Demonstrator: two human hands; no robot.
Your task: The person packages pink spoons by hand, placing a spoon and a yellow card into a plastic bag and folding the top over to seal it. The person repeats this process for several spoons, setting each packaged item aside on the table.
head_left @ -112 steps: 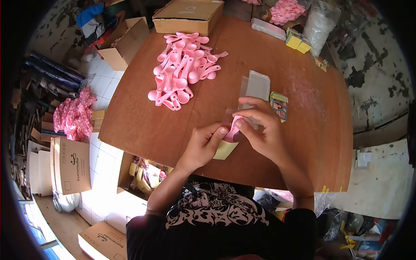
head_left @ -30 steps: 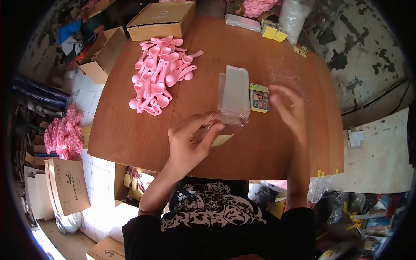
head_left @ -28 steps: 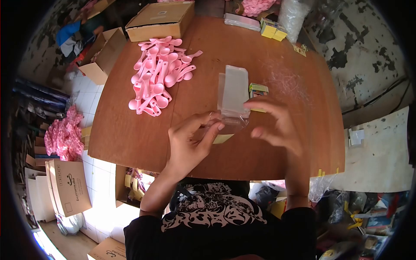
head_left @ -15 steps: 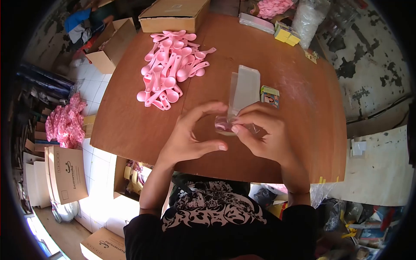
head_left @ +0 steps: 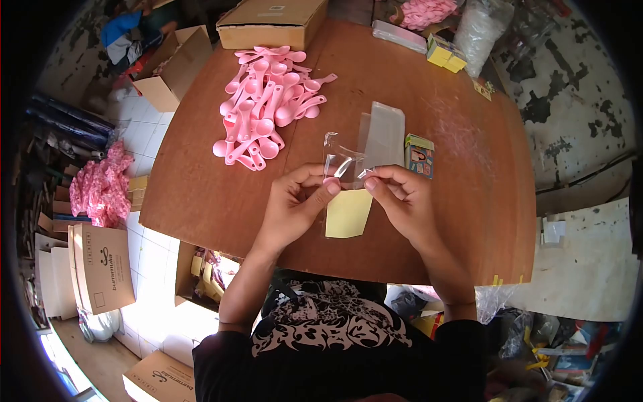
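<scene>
My left hand (head_left: 300, 202) pinches the upper left edge of a clear plastic bag (head_left: 341, 155) between thumb and fingers. On the opposite edge, my right hand (head_left: 404, 199) has the bag in a similar pinch. A plain pale yellow card (head_left: 347, 216) hangs below my fingertips, seemingly inside the bag. Just behind my right hand lie a stack of clear plastic bags (head_left: 386, 134) and a small stack of printed cards (head_left: 420, 155). Many pink spoons (head_left: 258, 107) form a heap farther left on the brown table (head_left: 214, 194).
A cardboard box (head_left: 271, 27) sits behind the spoons. Yellow packs (head_left: 446, 53) and a large bag of plastic (head_left: 483, 37) stand at the far right. On the floor at left are cartons (head_left: 104, 268) and pink packages (head_left: 104, 184). Another person (head_left: 127, 40) is at the far left.
My left hand, previously open and apart, has closed on the bag's left edge. The bag is now spread between both hands, with the yellow card's plain face showing.
</scene>
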